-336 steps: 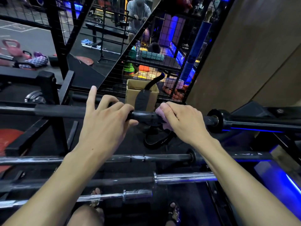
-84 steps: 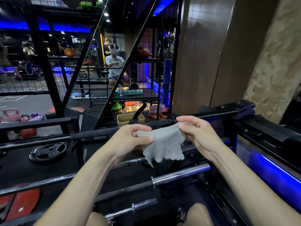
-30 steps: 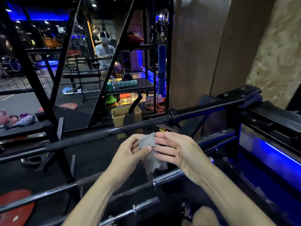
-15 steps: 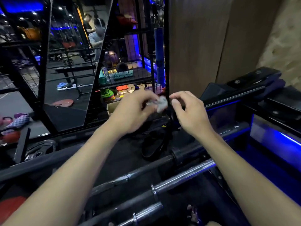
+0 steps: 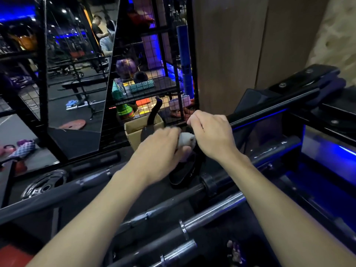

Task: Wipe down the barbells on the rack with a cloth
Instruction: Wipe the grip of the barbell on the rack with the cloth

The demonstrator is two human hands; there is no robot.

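**Above the top bar: cloth bunched small, wipe not resumed**

Between the two hands, a pale wad of cloth (image 5: 186, 140) is held, gripped by the curled fingers of the left hand (image 5: 160, 149). The right hand (image 5: 212, 134) is curled close beside it, fingertips pinched near the wad's right edge; whether cloth is actually pinched there cannot be told. Against 2.8 s ago, when the cloth was stretched flat between both hands, it is now compressed to a small pad. Against 0.5 s ago, both hands are seen lower, nearer the top barbell (image 5: 269, 110), which runs up and to the right behind the right hand. Contact between cloth and bar is hidden by the hands. Three further barbells are noted nearer the camera on the rack (image 5: 300, 81): a dark shaft (image 5: 57, 193), a collared bar (image 5: 210, 185), and a chrome sleeve (image 5: 212, 211). A weight plate (image 5: 43, 186) lies at left.

Judgement: refolding is done; a fresh face is likely being set to the top bar.
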